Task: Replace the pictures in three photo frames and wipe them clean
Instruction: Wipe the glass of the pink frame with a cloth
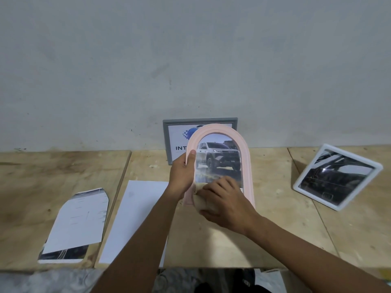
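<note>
Right hand (224, 206) is curling its fingers round a cloth (203, 203), wiping the pink frame (246, 166) at centre; left hand (183, 174) is gripping its 9 o'clock edge. Truck picture (218, 157) is in; grey frame (166, 142) at 12 and white frame (317, 196) at 3 are probably waiting.

Dim, flat, even light — soft focus throughout, wide-angle bending at the edges, pale glare on the white-framed picture (336, 180)

Plywood tabletop (203, 246) against a stained grey wall (190, 60), mottled grey fabric (53, 280) below
</note>
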Demonstrator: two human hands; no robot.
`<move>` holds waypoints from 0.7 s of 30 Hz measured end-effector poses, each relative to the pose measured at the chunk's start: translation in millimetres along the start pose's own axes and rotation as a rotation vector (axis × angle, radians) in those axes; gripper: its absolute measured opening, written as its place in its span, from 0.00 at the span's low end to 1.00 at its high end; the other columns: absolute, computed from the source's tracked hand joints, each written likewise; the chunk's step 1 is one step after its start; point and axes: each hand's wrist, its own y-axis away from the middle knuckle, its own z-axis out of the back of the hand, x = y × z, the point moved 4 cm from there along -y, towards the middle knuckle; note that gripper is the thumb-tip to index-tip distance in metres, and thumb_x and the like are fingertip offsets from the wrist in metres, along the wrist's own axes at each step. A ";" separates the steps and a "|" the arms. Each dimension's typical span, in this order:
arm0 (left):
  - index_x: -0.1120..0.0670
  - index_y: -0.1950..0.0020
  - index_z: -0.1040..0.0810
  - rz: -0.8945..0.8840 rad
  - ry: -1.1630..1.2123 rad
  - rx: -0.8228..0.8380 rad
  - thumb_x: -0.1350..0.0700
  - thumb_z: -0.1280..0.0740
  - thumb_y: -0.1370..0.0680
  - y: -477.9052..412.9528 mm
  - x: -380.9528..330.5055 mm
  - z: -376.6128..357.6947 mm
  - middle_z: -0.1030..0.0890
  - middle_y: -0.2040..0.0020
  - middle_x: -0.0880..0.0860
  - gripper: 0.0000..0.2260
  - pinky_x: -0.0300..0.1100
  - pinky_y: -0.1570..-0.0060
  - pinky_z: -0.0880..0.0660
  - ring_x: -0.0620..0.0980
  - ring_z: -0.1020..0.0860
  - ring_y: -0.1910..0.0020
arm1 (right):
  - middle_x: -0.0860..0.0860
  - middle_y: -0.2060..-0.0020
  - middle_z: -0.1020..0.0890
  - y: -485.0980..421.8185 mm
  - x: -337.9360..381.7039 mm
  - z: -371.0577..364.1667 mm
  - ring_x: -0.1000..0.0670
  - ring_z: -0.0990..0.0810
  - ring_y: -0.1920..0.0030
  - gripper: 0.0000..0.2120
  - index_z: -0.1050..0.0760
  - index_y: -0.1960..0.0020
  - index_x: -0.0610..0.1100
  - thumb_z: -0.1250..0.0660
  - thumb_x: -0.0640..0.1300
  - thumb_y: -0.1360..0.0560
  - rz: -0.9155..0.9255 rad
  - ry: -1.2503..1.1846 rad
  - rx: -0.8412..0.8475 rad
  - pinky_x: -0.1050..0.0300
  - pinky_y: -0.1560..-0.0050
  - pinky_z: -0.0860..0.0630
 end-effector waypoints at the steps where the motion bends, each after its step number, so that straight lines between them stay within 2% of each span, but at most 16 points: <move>1: 0.53 0.42 0.20 -0.005 0.001 0.003 0.41 0.43 0.16 -0.1 0.9 -0.4 0.18 0.50 0.52 0.19 0.42 0.54 0.23 0.51 0.20 0.49 | 0.54 0.48 0.21 0.4 0.6 -1.3 0.47 0.24 0.49 0.19 0.20 0.41 0.47 0.28 0.56 0.27 0.004 0.001 -0.004 0.50 0.41 0.31; 4: 0.54 0.44 0.20 -0.007 -0.016 0.024 0.42 0.42 0.16 -0.3 0.0 -2.2 0.18 0.53 0.51 0.19 0.43 0.54 0.23 0.51 0.21 0.51 | 0.53 0.51 0.21 3.5 0.6 -1.1 0.46 0.24 0.51 0.17 0.21 0.42 0.47 0.29 0.56 0.26 0.001 0.013 -0.016 0.49 0.40 0.31; 7: 0.53 0.44 0.20 -0.002 -0.038 0.050 0.41 0.42 0.16 -0.9 1.8 0.1 0.18 0.52 0.52 0.19 0.46 0.51 0.21 0.54 0.19 0.49 | 0.52 0.52 0.21 11.8 -1.6 3.6 0.46 0.25 0.51 0.17 0.21 0.42 0.46 0.30 0.56 0.25 0.016 0.053 -0.010 0.45 0.37 0.30; 10: 0.56 0.47 0.20 -0.002 -0.061 0.053 0.39 0.43 0.17 -4.4 7.4 6.7 0.19 0.53 0.60 0.22 0.55 0.49 0.20 0.62 0.19 0.51 | 0.52 0.52 0.22 28.0 -14.1 7.1 0.46 0.24 0.52 0.16 0.21 0.43 0.48 0.32 0.57 0.25 0.017 0.124 -0.001 0.44 0.36 0.30; 12: 0.57 0.48 0.21 0.010 -0.067 0.068 0.37 0.43 0.17 -5.3 9.8 8.1 0.19 0.52 0.63 0.25 0.52 0.53 0.21 0.62 0.20 0.55 | 0.52 0.53 0.22 39.5 -22.8 8.3 0.46 0.24 0.52 0.16 0.21 0.44 0.48 0.31 0.57 0.25 0.003 0.136 0.002 0.45 0.37 0.30; 15: 0.58 0.49 0.21 0.040 -0.053 0.097 0.38 0.42 0.17 -2.8 7.3 4.1 0.19 0.56 0.58 0.24 0.47 0.55 0.25 0.53 0.21 0.57 | 0.52 0.53 0.22 48.4 -29.3 8.0 0.45 0.24 0.53 0.16 0.21 0.45 0.47 0.31 0.58 0.26 -0.012 0.139 0.007 0.46 0.39 0.30; 19: 0.55 0.58 0.25 0.093 -0.023 0.204 0.35 0.38 0.20 -4.7 -8.4 -2.4 0.25 0.62 0.57 0.23 0.46 0.58 0.32 0.54 0.28 0.62 | 0.54 0.55 0.23 47.6 -36.5 7.3 0.46 0.25 0.55 0.15 0.22 0.47 0.46 0.29 0.56 0.26 -0.087 0.044 -0.025 0.50 0.46 0.31; 21: 0.56 0.56 0.19 0.130 0.023 0.312 0.40 0.34 0.20 -7.7 -22.7 -2.8 0.20 0.60 0.59 0.19 0.46 0.57 0.28 0.55 0.24 0.62 | 0.55 0.55 0.24 41.7 -41.6 8.6 0.47 0.26 0.55 0.15 0.23 0.47 0.46 0.28 0.55 0.26 -0.164 -0.004 -0.070 0.51 0.49 0.32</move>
